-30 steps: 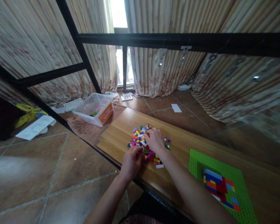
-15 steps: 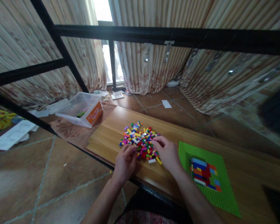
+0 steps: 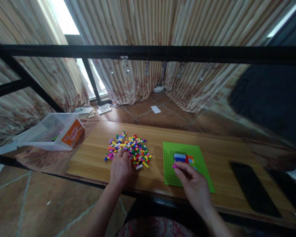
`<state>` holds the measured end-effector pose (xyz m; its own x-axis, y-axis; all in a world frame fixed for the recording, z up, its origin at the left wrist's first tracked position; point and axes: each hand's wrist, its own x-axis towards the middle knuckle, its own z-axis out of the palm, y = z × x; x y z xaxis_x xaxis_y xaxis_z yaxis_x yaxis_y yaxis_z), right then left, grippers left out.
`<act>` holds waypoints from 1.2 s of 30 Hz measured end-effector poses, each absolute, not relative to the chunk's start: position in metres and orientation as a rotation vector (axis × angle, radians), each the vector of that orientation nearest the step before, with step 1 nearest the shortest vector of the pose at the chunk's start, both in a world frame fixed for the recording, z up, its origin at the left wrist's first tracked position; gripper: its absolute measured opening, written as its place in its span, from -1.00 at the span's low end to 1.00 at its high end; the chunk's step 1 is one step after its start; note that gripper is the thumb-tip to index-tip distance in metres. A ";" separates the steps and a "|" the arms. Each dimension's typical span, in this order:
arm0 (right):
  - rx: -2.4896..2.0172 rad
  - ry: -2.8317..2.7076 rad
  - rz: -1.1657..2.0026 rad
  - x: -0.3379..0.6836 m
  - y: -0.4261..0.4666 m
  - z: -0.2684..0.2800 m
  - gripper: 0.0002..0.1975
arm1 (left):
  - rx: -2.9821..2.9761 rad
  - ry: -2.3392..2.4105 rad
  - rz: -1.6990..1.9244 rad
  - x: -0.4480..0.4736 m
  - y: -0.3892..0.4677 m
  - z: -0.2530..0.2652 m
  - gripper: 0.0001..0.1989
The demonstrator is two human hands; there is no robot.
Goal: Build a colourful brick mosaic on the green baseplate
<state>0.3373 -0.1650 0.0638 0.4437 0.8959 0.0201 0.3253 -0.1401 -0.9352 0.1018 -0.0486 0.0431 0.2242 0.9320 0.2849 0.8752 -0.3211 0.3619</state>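
My right hand (image 3: 193,182) pinches a small pink toy brick (image 3: 174,166) between thumb and fingers, just above the left part of the built block of bricks. That block, a multicoloured layer of bricks (image 3: 181,156), sits on a green studded baseplate (image 3: 170,177); my right hand hides much of it. My left hand (image 3: 120,166) is at the near left side of a loose pile of small coloured bricks (image 3: 138,149). Its fingers are curled down into the pile, with their tips hidden, so anything between them cannot be made out.
The wooden board (image 3: 88,158) carries the pile and baseplate. At the left stands a clear plastic box (image 3: 46,131) with an orange label. A dark flat phone-like slab (image 3: 254,187) lies at the right. A black metal rail (image 3: 148,54) crosses behind, before striped curtains.
My right hand has moved right from the pile to the baseplate with the pink brick. My left hand stays by the pile, fingers now lower into it. The view has turned right.
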 end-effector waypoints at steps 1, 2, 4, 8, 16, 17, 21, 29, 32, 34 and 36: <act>-1.685 -1.044 0.700 0.341 -0.167 0.063 -0.72 | 2.322 1.756 0.729 0.102 -0.051 0.047 -0.82; -1.678 -1.019 0.687 0.345 -0.169 0.061 -0.72 | 2.270 1.751 0.767 0.104 -0.053 0.051 -0.82; -1.666 -0.964 0.662 0.353 -0.171 0.057 -0.71 | 2.115 1.687 0.823 0.110 -0.061 0.058 -0.81; -1.666 -0.907 0.570 0.370 -0.172 0.052 -0.67 | 1.737 1.348 0.849 0.140 -0.079 0.062 -0.76; -1.718 -1.118 0.480 0.391 -0.153 0.049 -0.70 | 1.053 1.011 0.746 0.206 -0.091 0.060 -0.60; -1.729 -1.162 0.475 0.392 -0.150 0.049 -0.71 | 1.038 0.987 0.744 0.211 -0.089 0.061 -0.61; -1.803 -1.329 0.431 0.395 -0.138 0.051 -0.76 | 0.985 0.931 0.735 0.225 -0.081 0.061 -0.64; -1.904 -1.562 0.255 0.396 -0.130 0.046 -0.73 | 1.029 0.896 0.751 0.236 -0.071 0.053 -0.75; -1.958 -1.644 0.218 0.397 -0.131 0.045 -0.74 | 1.070 0.920 0.736 0.240 -0.068 0.051 -0.75; -1.965 -1.668 0.199 0.398 -0.130 0.046 -0.73 | 1.083 0.919 0.728 0.243 -0.067 0.049 -0.76; -1.954 -1.677 0.183 0.399 -0.128 0.049 -0.71 | 1.074 0.914 0.734 0.247 -0.065 0.048 -0.78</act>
<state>0.3988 -0.1284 0.0486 0.2111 0.9461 0.2458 0.8707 -0.0677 -0.4871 0.2472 -0.0654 0.0477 0.4462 0.8573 -0.2567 -0.0662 0.3176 0.9459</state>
